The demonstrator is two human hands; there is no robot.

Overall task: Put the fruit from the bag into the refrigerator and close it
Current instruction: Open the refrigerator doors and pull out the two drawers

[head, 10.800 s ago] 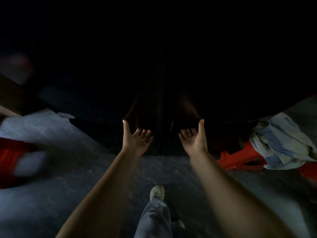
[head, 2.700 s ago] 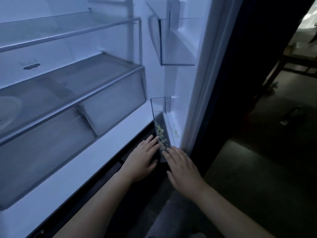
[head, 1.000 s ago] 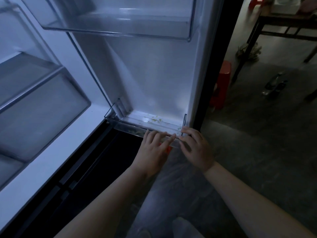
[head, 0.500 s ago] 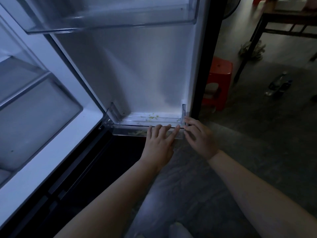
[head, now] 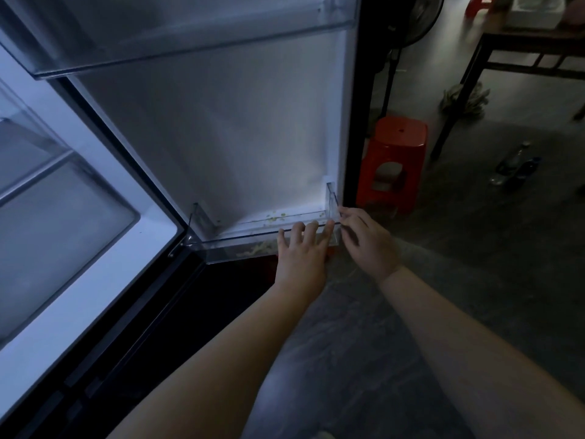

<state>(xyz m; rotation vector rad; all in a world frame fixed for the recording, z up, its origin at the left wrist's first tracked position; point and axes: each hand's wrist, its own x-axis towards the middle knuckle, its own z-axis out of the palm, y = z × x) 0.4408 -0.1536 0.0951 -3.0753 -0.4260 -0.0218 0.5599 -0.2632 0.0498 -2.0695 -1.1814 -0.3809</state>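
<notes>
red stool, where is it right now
In the head view the red stool stands on the floor right of the open fridge door, just beyond the right hand and left of the table.

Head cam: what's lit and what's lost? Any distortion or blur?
Head view: only the fridge's own light is evident, so the open refrigerator door liner is brightest; the floor, red stool and table sit in dim murk. Wide-angle bending shows on the door edges. Left hand and right hand at the clear door bin are soft but readable.
</notes>
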